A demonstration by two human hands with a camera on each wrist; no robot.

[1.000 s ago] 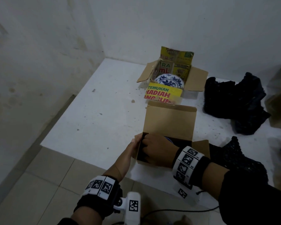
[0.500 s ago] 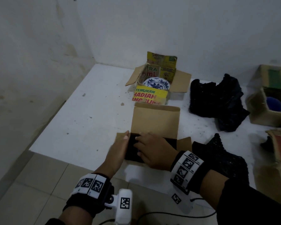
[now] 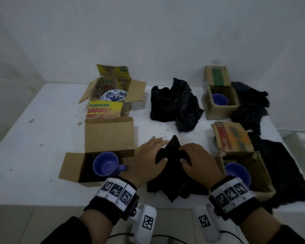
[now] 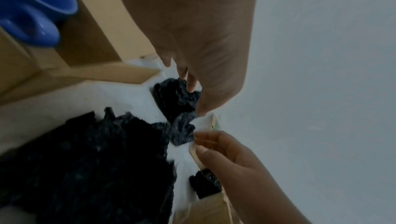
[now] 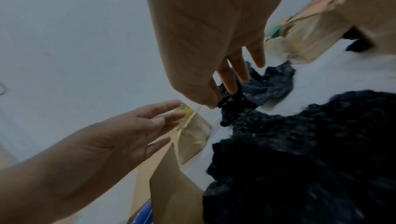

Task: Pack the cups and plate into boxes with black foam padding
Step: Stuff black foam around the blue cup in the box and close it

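Observation:
A crumpled sheet of black foam [image 3: 171, 176] lies at the table's front edge between two boxes. My left hand [image 3: 158, 148] rests on its left side with straight fingers, thumb on the foam. My right hand [image 3: 183, 154] pinches the foam's upper right fold between fingers and thumb. In the right wrist view the left hand [image 5: 165, 122] shows spread and holding nothing. Left of the hands, an open brown box [image 3: 72, 166] holds a blue cup [image 3: 105, 164] on black padding. A blue-and-white plate [image 3: 114, 96] sits in the yellow-printed box [image 3: 136, 92] behind it.
Two more open boxes on the right each hold a blue cup [image 3: 219, 99] [image 3: 237, 173]. More black foam is heaped at centre back [image 3: 174, 103], at the far right back [image 3: 250, 103] and along the right edge [image 3: 280, 173]. Walls close the back and left.
Both hands left the brown box, where they pressed on padding, and moved right onto the loose foam sheet. The view swung right; the blue cup now shows in that box.

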